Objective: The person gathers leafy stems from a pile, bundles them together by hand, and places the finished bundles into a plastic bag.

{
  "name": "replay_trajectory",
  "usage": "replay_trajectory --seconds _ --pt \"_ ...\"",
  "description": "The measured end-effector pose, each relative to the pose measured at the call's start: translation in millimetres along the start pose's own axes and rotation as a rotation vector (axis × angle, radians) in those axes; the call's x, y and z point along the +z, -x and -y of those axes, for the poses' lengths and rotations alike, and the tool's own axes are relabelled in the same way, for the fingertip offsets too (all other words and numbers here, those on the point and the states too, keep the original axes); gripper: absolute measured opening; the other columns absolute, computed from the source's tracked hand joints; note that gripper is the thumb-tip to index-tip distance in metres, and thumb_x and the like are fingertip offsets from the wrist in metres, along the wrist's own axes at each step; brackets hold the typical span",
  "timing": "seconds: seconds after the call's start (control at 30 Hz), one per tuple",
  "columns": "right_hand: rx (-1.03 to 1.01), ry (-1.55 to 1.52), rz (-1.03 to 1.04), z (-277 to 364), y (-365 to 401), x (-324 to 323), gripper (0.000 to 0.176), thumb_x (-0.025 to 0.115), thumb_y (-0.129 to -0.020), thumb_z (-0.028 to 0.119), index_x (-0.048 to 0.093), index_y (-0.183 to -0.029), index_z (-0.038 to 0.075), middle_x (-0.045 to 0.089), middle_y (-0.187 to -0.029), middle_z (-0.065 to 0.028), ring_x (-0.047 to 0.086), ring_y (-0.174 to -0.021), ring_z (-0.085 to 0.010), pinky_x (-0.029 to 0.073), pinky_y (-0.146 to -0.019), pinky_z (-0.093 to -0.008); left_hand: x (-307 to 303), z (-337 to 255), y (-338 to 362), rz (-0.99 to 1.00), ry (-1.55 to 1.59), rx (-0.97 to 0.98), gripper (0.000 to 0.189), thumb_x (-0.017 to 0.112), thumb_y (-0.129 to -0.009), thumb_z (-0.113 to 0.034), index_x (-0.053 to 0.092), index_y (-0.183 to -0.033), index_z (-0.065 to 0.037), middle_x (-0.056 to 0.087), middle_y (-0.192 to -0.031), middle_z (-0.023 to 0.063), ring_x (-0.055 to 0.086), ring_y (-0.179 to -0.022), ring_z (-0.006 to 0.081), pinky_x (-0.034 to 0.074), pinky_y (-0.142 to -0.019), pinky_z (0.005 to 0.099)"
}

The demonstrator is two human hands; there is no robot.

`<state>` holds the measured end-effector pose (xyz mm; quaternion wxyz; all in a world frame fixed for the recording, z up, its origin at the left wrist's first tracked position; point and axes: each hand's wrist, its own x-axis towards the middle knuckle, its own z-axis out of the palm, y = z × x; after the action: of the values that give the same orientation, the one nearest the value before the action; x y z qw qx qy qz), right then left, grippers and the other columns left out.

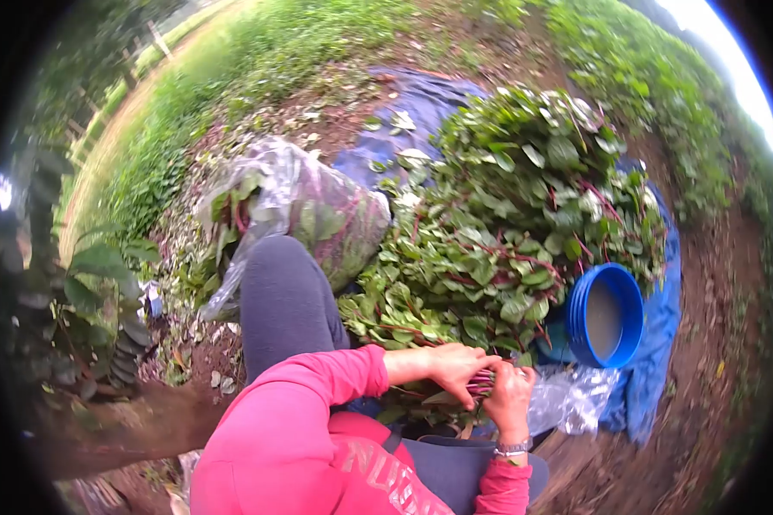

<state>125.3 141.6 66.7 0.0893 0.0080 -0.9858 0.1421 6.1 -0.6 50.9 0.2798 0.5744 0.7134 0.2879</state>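
Note:
My left hand (459, 371) is closed around a bunch of purple-red stems (481, 384). My right hand (509, 396), with a metal watch on its wrist, grips the same stems from the other side, and its fingertips meet those of the left. The stems' leafy ends hang below the hands, above my lap, and are partly hidden. Just ahead of both hands lies a big heap of leafy greens (481, 232) with purple-red stems, resembling Malabar spinach.
A clear plastic bag (318, 206) packed with the greens stands by my knee. To the right, a blue bucket (610, 316) holding cloudy water sits on a blue tarp (661, 343). Crumpled clear plastic (571, 399) lies near my right hand. Plants grow around.

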Motion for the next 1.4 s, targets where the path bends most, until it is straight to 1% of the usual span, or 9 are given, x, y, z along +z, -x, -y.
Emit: replay_trajectory --seconds 0.2,0.37,0.57,0.73,0.87,0.97,1.1,1.2,1.4 --pt "-0.227 0.319 -0.125 35 -70 -78 0.025 0.062 -0.068 0.012 0.051 -0.09 0.008 0.057 -0.083 -0.0076 0.057 -0.073 -0.0257 0.037 -0.083 -0.0436 -44 -25 6 -0.673 -0.089 0.124 0.076 0.073 -0.062 -0.03 0.044 -0.127 -0.003 0.06 -0.085 0.0129 0.062 -0.068 0.0285 0.053 -0.059 0.0368" --pt "-0.403 0.58 -0.669 149 -171 -209 0.054 0.069 -0.068 0.019 0.047 -0.117 0.013 0.045 -0.127 -0.0079 0.044 -0.12 -0.0273 0.017 -0.109 -0.0539 -206 -86 82 -1.182 0.057 0.261 0.066 0.077 -0.062 -0.019 0.052 -0.122 -0.004 0.063 -0.083 0.0108 0.064 -0.068 0.019 0.052 -0.058 0.0316" --pt "-0.521 -0.418 -1.024 247 -252 -187 0.062 0.072 -0.076 0.024 0.041 -0.126 0.003 0.044 -0.128 -0.0171 0.038 -0.123 -0.0316 0.027 -0.106 -0.042 -326 -126 275 -1.473 0.413 0.252 0.05 0.078 -0.065 -0.015 0.058 -0.108 -0.001 0.066 -0.082 0.0018 0.062 -0.064 0.0111 0.052 -0.056 0.0248" --pt "-0.533 -0.531 -0.417 306 -297 -39 0.058 0.077 -0.068 0.014 0.048 -0.118 0.01 0.044 -0.122 -0.0158 0.039 -0.118 -0.0339 0.035 -0.099 -0.0443 -316 -167 389 -1.864 0.304 0.197 0.058 0.072 -0.065 -0.014 0.053 -0.116 0.004 0.063 -0.103 0.0119 0.063 -0.087 0.018 0.049 -0.082 0.0276" --pt "-0.325 -0.368 -0.211 310 -328 51 0.056 0.076 -0.072 0.025 0.049 -0.118 0.008 0.05 -0.108 -0.0173 0.055 -0.096 -0.0297 0.049 -0.078 -0.0434 -303 -125 455 -1.372 0.16 -0.464 0.059 0.07 -0.063 -0.012 0.053 -0.117 0.002 0.063 -0.098 0.0066 0.059 -0.085 0.0125 0.047 -0.079 0.0265" --pt "0.145 -1.231 0.237 316 -353 50 0.02 0.063 -0.085 0.025 0.059 -0.093 0.007 0.044 -0.054 0.0061 0.036 -0.038 -0.0028 0.03 -0.031 -0.0198 -296 -74 433 -1.081 0.173 -0.638 0.053 0.067 -0.062 -0.014 0.057 -0.112 0.001 0.064 -0.091 0.0064 0.058 -0.08 0.0127 0.047 -0.075 0.0277" --pt "-0.024 -1.128 0.23 328 -381 -9 0.012 0.062 -0.086 0.02 0.062 -0.085 0.008 0.047 -0.057 0.0071 0.034 -0.042 -0.0021 0.025 -0.037 -0.0186 -292 -12 361 -1.04 -0.222 -0.981 0.041 0.066 -0.061 -0.031 0.059 -0.091 -0.004 0.065 -0.081 0.0156 0.064 -0.074 0.0323 0.05 -0.068 0.0414" --pt "-0.081 -1.106 0.112 321 -412 -7 0.011 0.063 -0.084 0.016 0.064 -0.082 0.005 0.049 -0.059 0.0073 0.037 -0.048 -0.0014 0.027 -0.043 -0.0179 -267 34 276 -1.207 -0.547 -1.052 0.056 0.065 -0.068 -0.013 0.046 -0.117 0.008 0.058 -0.093 0.0235 0.063 -0.067 0.0325 0.053 -0.055 0.0364" --pt "-0.054 -1.059 0.139 305 -415 -23 0.012 0.061 -0.086 0.018 0.063 -0.086 0.006 0.045 -0.056 0.009 0.034 -0.045 -0.0002 0.025 -0.04 -0.0181 -220 76 179 -1.209 -0.649 -1.092 0.065 0.062 -0.075 -0.036 0.042 -0.125 0.001 0.052 -0.101 0.0101 0.055 -0.086 0.02 0.048 -0.062 0.033"
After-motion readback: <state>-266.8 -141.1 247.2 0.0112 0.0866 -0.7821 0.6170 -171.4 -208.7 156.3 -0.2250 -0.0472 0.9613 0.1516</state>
